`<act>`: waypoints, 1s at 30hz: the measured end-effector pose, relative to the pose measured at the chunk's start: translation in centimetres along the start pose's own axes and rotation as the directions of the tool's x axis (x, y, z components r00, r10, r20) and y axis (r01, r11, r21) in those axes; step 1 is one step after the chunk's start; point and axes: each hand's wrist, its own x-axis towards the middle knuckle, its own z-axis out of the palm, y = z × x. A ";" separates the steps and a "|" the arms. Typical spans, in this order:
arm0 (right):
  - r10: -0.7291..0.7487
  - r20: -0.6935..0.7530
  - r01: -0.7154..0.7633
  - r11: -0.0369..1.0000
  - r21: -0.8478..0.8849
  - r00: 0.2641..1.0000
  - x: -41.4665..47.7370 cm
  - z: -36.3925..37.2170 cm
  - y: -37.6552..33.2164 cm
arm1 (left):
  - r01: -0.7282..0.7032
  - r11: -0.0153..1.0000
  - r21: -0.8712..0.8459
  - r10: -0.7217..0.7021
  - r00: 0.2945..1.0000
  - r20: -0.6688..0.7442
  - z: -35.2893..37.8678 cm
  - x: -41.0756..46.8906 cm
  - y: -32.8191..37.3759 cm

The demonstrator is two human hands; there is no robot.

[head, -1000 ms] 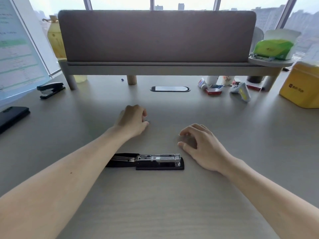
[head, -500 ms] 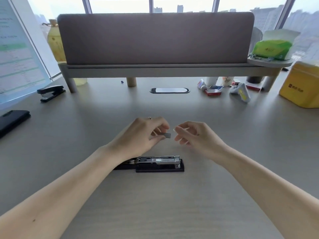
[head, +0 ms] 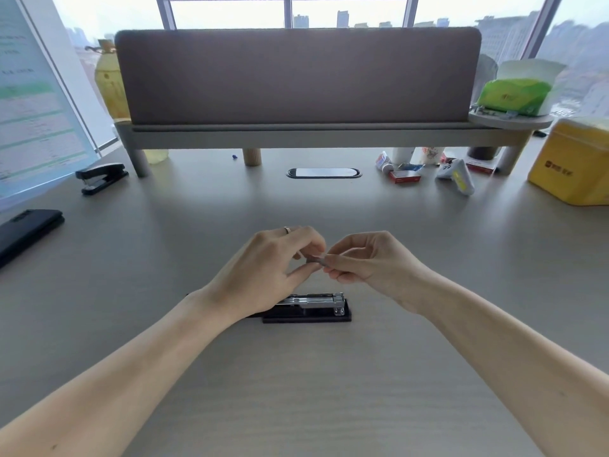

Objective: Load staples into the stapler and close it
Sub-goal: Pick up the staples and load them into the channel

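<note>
Windows (head: pixel 230 11) with a hazy skyline fill the background. Pale wood-grain table (head: pixel 296 390) spans the whole view. Brown-grey partition (head: pixel 296 77) on a raised shelf (head: pixel 296 136) stands well beyond both hands.

Far left of the hands: a slanted printed sheet (head: pixel 33 110), a yellow bottle (head: pixel 110 84) behind the partition edge, a second black stapler (head: pixel 100 178), closed, and a dark flat case (head: pixel 28 230) at the table edge. Far right: a yellow tin (head: pixel 573 159), a green tissue pack (head: pixel 514 95) up on the shelf end, small clutter under it including a red box (head: pixel 404 177). Oval cable port (head: pixel 324 173) sits in the table straight beyond the hands.

Left hand (head: pixel 263 272) and right hand (head: pixel 375 262) meet fingertip to fingertip above the table, centre view. Ring (head: pixel 287 229) on a left finger.

Stapler (head: pixel 316 306) lies flat on the table just below and nearer than the hands, lid swung open, metal channel exposed, front end pointing right; left wrist covers its rear.

Staples (head: pixel 317 258): thin grey strip between the two hands, above the stapler, not touching it. Left grip: thumb and forefinger pinched on its left end. Right grip: fingertips closed on its right end.
</note>
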 end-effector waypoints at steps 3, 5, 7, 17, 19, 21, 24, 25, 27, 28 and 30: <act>-0.122 -0.035 0.116 0.983 -0.145 0.992 -0.6 -0.1 0.1 | 0.250 0.951 -0.183 -0.253 0.967 0.009 -0.4 0.1 0.2; -0.224 -0.059 0.202 0.946 -0.253 0.973 -1.1 -0.1 0.3 | 0.368 0.884 -0.288 -0.352 0.930 0.107 -0.7 0.0 0.1; -0.286 -0.072 0.261 0.933 -0.248 0.955 -1.6 0.3 0.4 | 0.411 0.841 -0.351 -0.377 0.912 0.164 -1.0 -0.3 0.2; -0.439 -0.092 0.367 0.833 -0.414 0.894 -5.3 0.8 3.8 | 0.357 0.891 -0.281 -0.348 0.934 0.084 -0.6 -3.5 1.0; -0.458 -0.051 0.378 0.787 -0.488 0.888 -5.6 0.8 4.4 | 0.334 0.909 -0.250 -0.326 0.943 0.073 -0.4 -3.9 1.1; -0.473 -0.011 0.392 0.744 -0.541 0.881 -5.5 0.9 4.6 | 0.311 0.922 -0.231 -0.304 0.950 0.069 -0.4 -4.1 1.3; -0.484 0.027 0.404 0.698 -0.591 0.875 -5.4 0.9 4.7 | 0.278 0.940 -0.195 -0.271 0.960 0.066 -0.3 -4.0 1.6; -0.485 0.022 0.403 0.698 -0.592 0.874 -5.4 0.9 4.7 | 0.273 0.944 -0.186 -0.265 0.962 0.064 -0.3 -4.1 1.7; -0.485 -0.001 0.393 0.709 -0.585 0.874 -5.5 0.9 4.6 | 0.273 0.945 -0.178 -0.265 0.962 0.068 -0.3 -4.1 1.8; -0.484 -0.013 0.388 0.718 -0.577 0.875 -5.5 0.9 4.6 | 0.272 0.946 -0.174 -0.264 0.962 0.072 -0.3 -4.1 1.8; -0.489 -0.030 0.387 0.725 -0.570 0.872 -5.5 0.9 4.6 | 0.263 0.952 -0.156 -0.254 0.964 0.077 -0.4 -4.2 1.8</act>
